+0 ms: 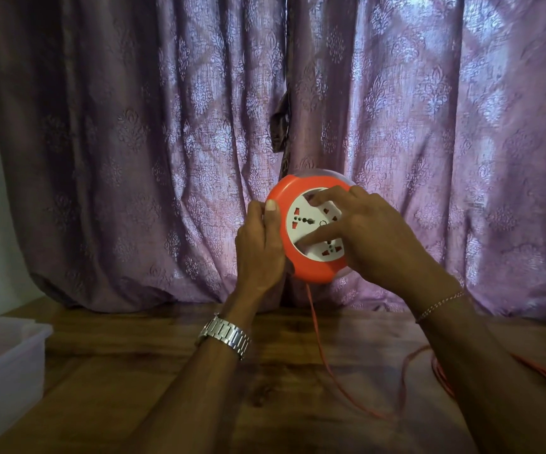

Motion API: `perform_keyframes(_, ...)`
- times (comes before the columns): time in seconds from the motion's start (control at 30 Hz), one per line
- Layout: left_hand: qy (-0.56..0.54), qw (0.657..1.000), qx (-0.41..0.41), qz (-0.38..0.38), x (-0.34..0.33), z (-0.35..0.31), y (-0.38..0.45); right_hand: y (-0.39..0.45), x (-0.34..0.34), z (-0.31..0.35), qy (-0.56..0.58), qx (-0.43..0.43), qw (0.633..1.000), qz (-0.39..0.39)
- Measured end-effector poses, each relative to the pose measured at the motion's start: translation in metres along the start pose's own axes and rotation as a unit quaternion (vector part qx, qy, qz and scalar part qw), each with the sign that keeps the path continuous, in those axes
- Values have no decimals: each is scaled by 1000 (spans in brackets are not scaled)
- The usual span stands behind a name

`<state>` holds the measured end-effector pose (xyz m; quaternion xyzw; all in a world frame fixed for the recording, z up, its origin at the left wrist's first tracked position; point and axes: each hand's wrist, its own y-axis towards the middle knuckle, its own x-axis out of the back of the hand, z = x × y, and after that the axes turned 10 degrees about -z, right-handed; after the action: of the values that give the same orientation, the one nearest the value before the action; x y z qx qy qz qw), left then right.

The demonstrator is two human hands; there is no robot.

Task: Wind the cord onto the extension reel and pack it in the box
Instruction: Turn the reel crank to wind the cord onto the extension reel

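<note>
The extension reel [310,231] is held up above the wooden table [166,371], the left hand [260,247] gripping its orange rim with the thumb over the front edge, while the right hand [373,234] lies on the white socket face, fingers spread and fingertips pressing. The winding looks barely begun — the cord [322,348] drops from the reel's underside and most lies loose at the right. Best to hold the rim steady, turn the face evenly, and let the cord feed without kinks — the box [6,362] waits at far left.
</note>
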<state>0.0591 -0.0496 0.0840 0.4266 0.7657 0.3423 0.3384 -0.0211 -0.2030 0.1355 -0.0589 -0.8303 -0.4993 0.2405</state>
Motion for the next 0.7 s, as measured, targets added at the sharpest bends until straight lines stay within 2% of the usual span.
perform_keyframes(0.2,6,1000,-3,0,2,2,1,-4,-7,2,-33,-60,997,-18)
perform_keyframes(0.37,7,1000,8,9,1,1,-1,-4,-17,12,-76,-200,966,-142)
perform_keyframes(0.47,8,1000,6,9,1,1,0,-3,-16,11,-80,-189,964,-167)
perform_keyframes(0.7,11,1000,-3,-4,1,4,0,-2,-1,6,16,-156,983,-95)
